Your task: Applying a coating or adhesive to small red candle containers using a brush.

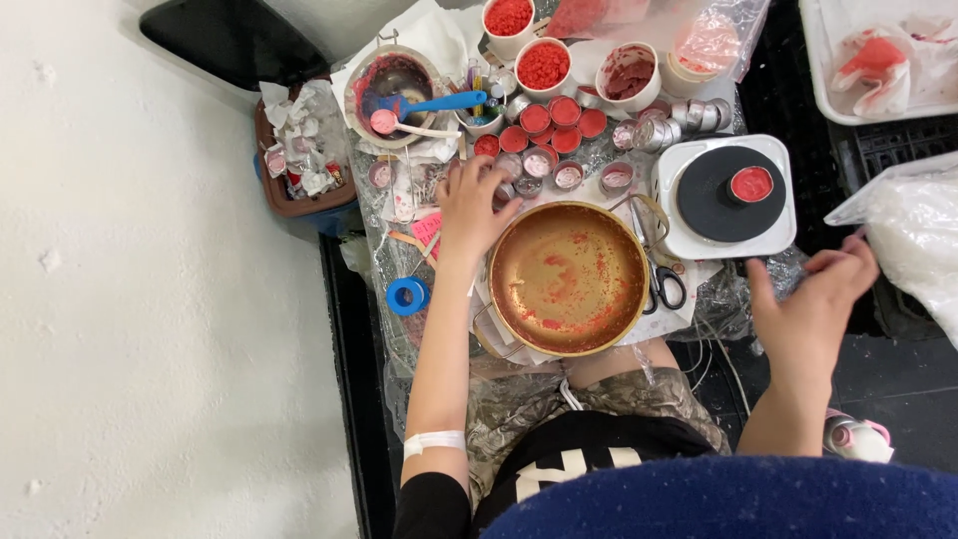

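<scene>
Reaching over the cluttered worktop (619,195), the left hand (471,205) lay palm down with its fingers spread among small round tins (539,163), some filled with red; it touched them but whether it gripped one could not be told. Just near of that hand sat a gold pan (569,276), smeared with red inside, its rim almost touching the wrist. A blue roll of tape (407,295) lay to the left of the forearm. The right hand (813,299) was well apart on the right, loosely open and empty, fingertips just beside a clear plastic bag (918,240). Between pan and right hand stood a white hot plate (723,195) with a black top carrying one small red-filled tin (750,185). Scissors (664,279) lay between the pan and the hot plate. At the far edge stood white cups of red granules (543,64) and a bowl (391,80) with a blue spatula (439,102) resting across it.
</scene>
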